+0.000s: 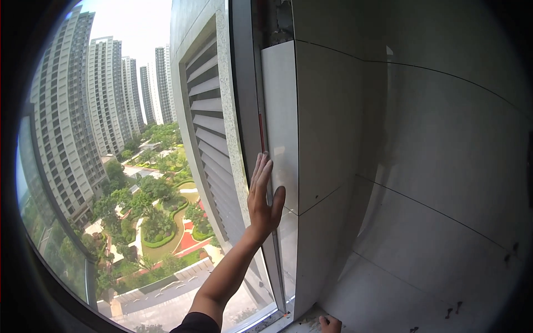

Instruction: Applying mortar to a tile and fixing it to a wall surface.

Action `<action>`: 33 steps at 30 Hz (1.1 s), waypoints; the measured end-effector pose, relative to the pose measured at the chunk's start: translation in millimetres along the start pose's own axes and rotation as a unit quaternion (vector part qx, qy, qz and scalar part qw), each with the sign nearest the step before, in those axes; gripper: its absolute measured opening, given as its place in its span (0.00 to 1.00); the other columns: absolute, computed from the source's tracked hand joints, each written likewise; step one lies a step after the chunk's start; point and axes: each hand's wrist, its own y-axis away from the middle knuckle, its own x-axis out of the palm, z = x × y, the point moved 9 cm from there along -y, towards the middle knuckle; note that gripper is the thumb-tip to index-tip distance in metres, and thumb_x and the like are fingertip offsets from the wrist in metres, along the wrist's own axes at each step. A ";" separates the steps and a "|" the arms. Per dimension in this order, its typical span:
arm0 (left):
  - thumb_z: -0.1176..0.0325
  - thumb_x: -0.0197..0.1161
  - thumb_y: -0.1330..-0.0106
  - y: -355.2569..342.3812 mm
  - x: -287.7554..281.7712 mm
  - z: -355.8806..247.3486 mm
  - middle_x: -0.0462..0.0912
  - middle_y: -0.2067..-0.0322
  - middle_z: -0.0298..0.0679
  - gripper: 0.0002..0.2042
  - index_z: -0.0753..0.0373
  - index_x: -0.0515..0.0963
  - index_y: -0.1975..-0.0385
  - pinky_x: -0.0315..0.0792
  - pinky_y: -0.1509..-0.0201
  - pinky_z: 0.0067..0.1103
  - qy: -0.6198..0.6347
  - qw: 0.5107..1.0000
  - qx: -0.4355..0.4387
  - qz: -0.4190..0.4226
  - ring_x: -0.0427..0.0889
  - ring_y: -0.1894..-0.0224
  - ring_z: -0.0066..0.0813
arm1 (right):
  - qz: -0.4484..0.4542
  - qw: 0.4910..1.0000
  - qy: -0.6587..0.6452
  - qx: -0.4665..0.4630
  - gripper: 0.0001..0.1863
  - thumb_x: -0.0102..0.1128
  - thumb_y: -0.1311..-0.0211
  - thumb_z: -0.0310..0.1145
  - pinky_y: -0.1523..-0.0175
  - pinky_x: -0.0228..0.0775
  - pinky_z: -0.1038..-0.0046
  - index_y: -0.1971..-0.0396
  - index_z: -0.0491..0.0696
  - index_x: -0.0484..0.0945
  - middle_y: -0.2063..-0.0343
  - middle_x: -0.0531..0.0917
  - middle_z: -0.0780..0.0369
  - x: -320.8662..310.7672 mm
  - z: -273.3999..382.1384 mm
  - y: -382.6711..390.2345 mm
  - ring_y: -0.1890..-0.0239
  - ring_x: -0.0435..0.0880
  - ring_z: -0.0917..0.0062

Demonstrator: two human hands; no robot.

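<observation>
Narrow tile (282, 111) stands beside the left hand (262, 204).

Room check from my end: my left fingers (260, 176) are right up where the dark window frame (243, 72) meets the narrow tile strip (280, 100), so sideways is tight. Upward along the strip's left edge the path looks free, as far as the rough hollow (282, 16) above its top edge. Past the strip's right edge, the tiled wall (330, 127) blocks me. My right fingers (332, 325) are low, near the wall's bottom corner, with open room above.
</observation>
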 end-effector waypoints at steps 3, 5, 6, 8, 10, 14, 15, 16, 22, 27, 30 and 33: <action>0.67 0.66 0.22 -91.7 3.0 0.8 0.64 0.17 0.55 0.33 0.67 0.67 0.19 0.60 0.14 0.44 -0.020 0.998 0.058 0.015 0.59 0.13 0.56 | -0.029 0.998 0.006 -0.057 0.22 0.69 0.24 0.50 0.52 0.82 0.53 0.59 0.42 0.90 0.63 0.91 0.44 -18.2 45.8 11.9 0.61 0.90 0.46; 0.61 0.63 0.19 -125.8 16.4 9.9 0.61 0.16 0.56 0.33 0.66 0.65 0.18 0.57 0.13 0.45 0.007 0.999 0.050 0.001 0.56 0.13 0.57 | -0.023 0.999 0.013 -0.040 0.23 0.68 0.24 0.51 0.52 0.81 0.52 0.58 0.41 0.89 0.63 0.90 0.43 -18.1 57.0 12.3 0.60 0.90 0.44; 0.58 0.62 0.19 -133.4 18.2 13.7 0.60 0.16 0.55 0.34 0.66 0.64 0.17 0.54 0.12 0.45 0.000 0.998 0.061 -0.017 0.55 0.12 0.57 | -0.006 0.999 0.012 -0.044 0.24 0.68 0.24 0.52 0.51 0.81 0.52 0.58 0.41 0.89 0.62 0.90 0.43 -16.8 73.6 13.8 0.58 0.89 0.43; 0.52 0.60 0.18 -134.8 21.6 21.3 0.57 0.15 0.55 0.37 0.65 0.62 0.16 0.48 0.10 0.47 -0.002 0.997 0.071 -0.033 0.51 0.11 0.57 | 0.040 0.999 0.017 -0.025 0.23 0.67 0.24 0.51 0.49 0.81 0.51 0.58 0.41 0.88 0.59 0.91 0.42 -25.5 112.5 13.8 0.54 0.90 0.42; 0.52 0.60 0.18 -137.6 37.6 10.2 0.57 0.15 0.56 0.37 0.65 0.61 0.16 0.47 0.10 0.48 0.022 0.996 0.072 -0.049 0.51 0.11 0.57 | -0.023 0.995 0.000 -0.092 0.26 0.72 0.26 0.50 0.67 0.73 0.57 0.75 0.42 0.84 0.82 0.83 0.53 -37.8 84.8 -24.8 0.79 0.83 0.58; 0.50 0.63 0.19 -93.3 27.3 23.3 0.57 0.15 0.57 0.40 0.67 0.60 0.15 0.48 0.10 0.48 0.000 0.998 0.053 -0.035 0.52 0.11 0.58 | -0.082 0.983 -0.037 -0.161 0.27 0.67 0.18 0.47 0.70 0.69 0.67 0.75 0.40 0.83 0.83 0.80 0.59 -113.1 220.6 -74.3 0.79 0.76 0.79; 0.50 0.63 0.19 -83.5 30.1 21.4 0.57 0.15 0.57 0.40 0.67 0.60 0.15 0.48 0.10 0.48 0.017 0.998 0.057 -0.036 0.52 0.11 0.58 | -0.133 0.964 -0.047 -0.224 0.27 0.66 0.17 0.45 0.71 0.67 0.68 0.77 0.39 0.81 0.84 0.79 0.59 -143.8 272.0 -82.4 0.79 0.74 0.79; 0.50 0.63 0.19 -72.0 30.5 25.6 0.57 0.15 0.58 0.41 0.68 0.59 0.15 0.47 0.10 0.49 0.021 0.998 0.051 -0.028 0.51 0.12 0.59 | -0.156 0.947 -0.043 -0.278 0.28 0.65 0.16 0.43 0.71 0.67 0.68 0.79 0.40 0.78 0.84 0.79 0.59 -165.5 328.1 -84.8 0.79 0.73 0.80; 0.51 0.67 0.23 -61.2 29.9 19.0 0.61 0.17 0.60 0.42 0.70 0.61 0.17 0.51 0.12 0.52 0.056 0.998 0.031 -0.015 0.55 0.13 0.63 | -0.197 0.723 -0.002 -0.663 0.25 0.60 0.15 0.37 0.74 0.64 0.64 0.78 0.42 0.72 0.83 0.72 0.59 -208.6 670.2 -40.7 0.83 0.75 0.65; 0.52 0.68 0.25 -44.3 52.2 37.8 0.63 0.19 0.61 0.41 0.71 0.64 0.20 0.53 0.12 0.53 0.051 0.997 0.038 0.048 0.56 0.14 0.65 | -0.287 0.649 -0.050 -0.703 0.28 0.57 0.13 0.41 0.74 0.62 0.59 0.79 0.44 0.68 0.85 0.69 0.55 -180.3 840.2 -83.1 0.84 0.72 0.60; 0.51 0.66 0.24 -53.7 36.2 31.0 0.61 0.17 0.59 0.40 0.69 0.64 0.19 0.52 0.12 0.52 0.052 0.998 0.033 0.001 0.55 0.13 0.62 | -0.335 0.626 -0.062 -0.702 0.28 0.56 0.13 0.41 0.74 0.64 0.58 0.79 0.44 0.69 0.84 0.72 0.53 -190.3 879.3 -110.3 0.83 0.75 0.55; 0.52 0.64 0.24 -60.6 33.3 26.6 0.57 0.16 0.60 0.41 0.72 0.61 0.18 0.49 0.11 0.53 0.065 0.997 0.035 0.006 0.52 0.13 0.65 | -0.421 0.613 -0.022 -0.668 0.27 0.55 0.14 0.41 0.73 0.68 0.54 0.79 0.45 0.72 0.83 0.77 0.52 -208.7 879.9 -135.5 0.80 0.80 0.52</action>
